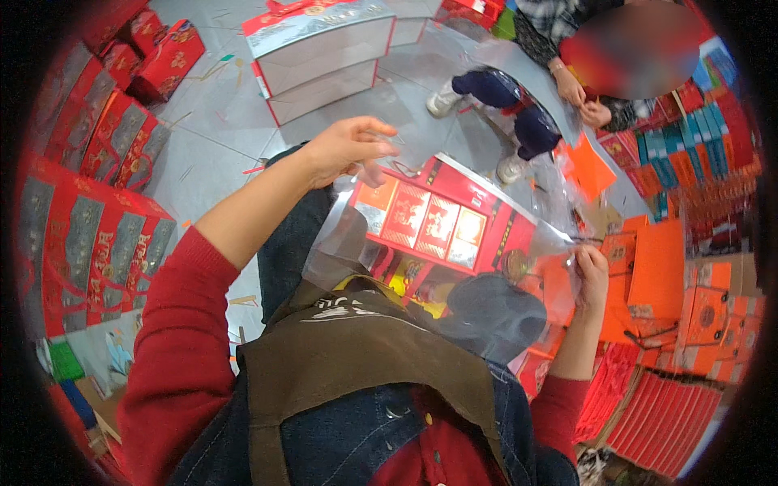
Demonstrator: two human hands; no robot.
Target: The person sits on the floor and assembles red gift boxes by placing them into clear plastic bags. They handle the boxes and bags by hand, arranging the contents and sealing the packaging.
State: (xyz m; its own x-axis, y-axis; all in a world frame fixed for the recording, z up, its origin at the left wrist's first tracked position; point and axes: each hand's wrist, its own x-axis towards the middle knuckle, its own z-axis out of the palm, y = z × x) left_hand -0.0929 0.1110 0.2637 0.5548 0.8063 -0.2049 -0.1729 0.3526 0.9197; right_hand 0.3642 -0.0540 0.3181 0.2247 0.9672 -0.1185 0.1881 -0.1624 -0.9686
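Observation:
A sheet of clear plastic film, or a bag, (pixel 328 243) stretches in front of me between my two hands. Through it shows a red gift box (pixel 438 220) with a row of gold and orange panels. My left hand (pixel 352 150) is at the film's upper left edge, fingers stretched out and apart; whether any film is caught between them is hard to see. On the other side, my right hand (pixel 590 274) has its fingers closed on the film's right edge. Below the box, yellow and red items (pixel 413 287) are partly covered by the film.
Stacked red and grey gift boxes (pixel 89 251) line the left. A large white-sided carton (pixel 324 65) stands ahead. Orange boxes (pixel 656 267) and stacked red flat packs (pixel 660 417) fill the right. Another person's hands (pixel 579 97) are at the upper right, near a grey table.

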